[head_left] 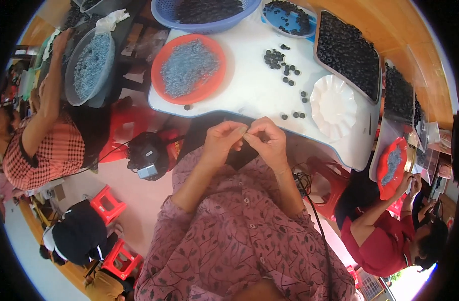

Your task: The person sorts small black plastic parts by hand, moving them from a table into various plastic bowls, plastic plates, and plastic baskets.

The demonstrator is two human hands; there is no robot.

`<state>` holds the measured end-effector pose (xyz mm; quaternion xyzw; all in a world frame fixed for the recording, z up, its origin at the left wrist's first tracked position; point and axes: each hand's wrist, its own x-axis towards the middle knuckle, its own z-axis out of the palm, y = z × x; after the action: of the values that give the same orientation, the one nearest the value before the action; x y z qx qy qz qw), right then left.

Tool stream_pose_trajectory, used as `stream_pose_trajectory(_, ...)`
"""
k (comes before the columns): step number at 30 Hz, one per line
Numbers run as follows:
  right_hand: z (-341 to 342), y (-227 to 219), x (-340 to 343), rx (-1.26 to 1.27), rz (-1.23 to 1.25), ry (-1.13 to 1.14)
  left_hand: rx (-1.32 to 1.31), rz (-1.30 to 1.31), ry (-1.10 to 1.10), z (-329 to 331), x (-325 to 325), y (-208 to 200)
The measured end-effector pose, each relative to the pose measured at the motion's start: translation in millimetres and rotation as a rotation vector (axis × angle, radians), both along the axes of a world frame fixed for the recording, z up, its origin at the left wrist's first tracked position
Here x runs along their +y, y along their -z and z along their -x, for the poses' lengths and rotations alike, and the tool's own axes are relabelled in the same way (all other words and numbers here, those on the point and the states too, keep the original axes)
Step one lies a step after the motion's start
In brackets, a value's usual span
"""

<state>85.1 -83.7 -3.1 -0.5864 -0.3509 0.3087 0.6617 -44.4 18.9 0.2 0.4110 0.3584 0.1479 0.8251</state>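
Note:
My left hand and my right hand meet fingertip to fingertip just off the table's near edge. Thumbs and forefingers of both are pinched together; whatever they grip is too small and hidden to name. Beyond my left hand, an orange-red plate carries a heap of small, clear bluish pieces. Several small black round parts lie loose on the white table, some in a cluster and some scattered toward a white scalloped dish at the right. One black part rests near the table edge below the plate.
At the far side stand a blue basket and a blue-and-white dish of black parts. A metal tray heaped with black parts is at the right. Co-workers sit left and right; red stools stand behind. A black cable hangs beside me.

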Motion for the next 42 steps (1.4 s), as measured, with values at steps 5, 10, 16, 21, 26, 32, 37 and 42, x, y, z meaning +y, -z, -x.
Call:
stream_pose_trajectory(5,-2,4,-2,-0.058,0.037,-0.069,-0.004,0.063,-0.011,0,-2,8)
stream_pose_trajectory(10,0,3,0,-0.013,0.045,-0.011,-0.110,0.209,-0.130,-8,-9,4)
stream_pose_trajectory(16,-4,-3,0,0.429,-0.036,-0.042,-0.287,0.403,-0.104,-13,-11,5)
stream_pose_trajectory(21,-3,-4,0,0.295,-0.004,-0.033,-0.218,0.188,-0.144,-17,-12,1)
stream_pose_trajectory(26,-3,-23,5,-0.402,0.135,0.002,-0.076,-0.063,-0.175,-14,-16,3)
stream_pose_trajectory(32,4,-15,3,-0.570,0.276,-0.011,-0.005,-0.268,-0.179,-15,-16,3)
stream_pose_trajectory(37,3,-24,7,-0.606,0.276,-0.048,0.025,-0.243,-0.148,-11,-8,1)
stream_pose_trajectory(42,1,-11,3,-0.520,0.253,-0.070,0.097,-0.484,-0.144,-9,-8,1)
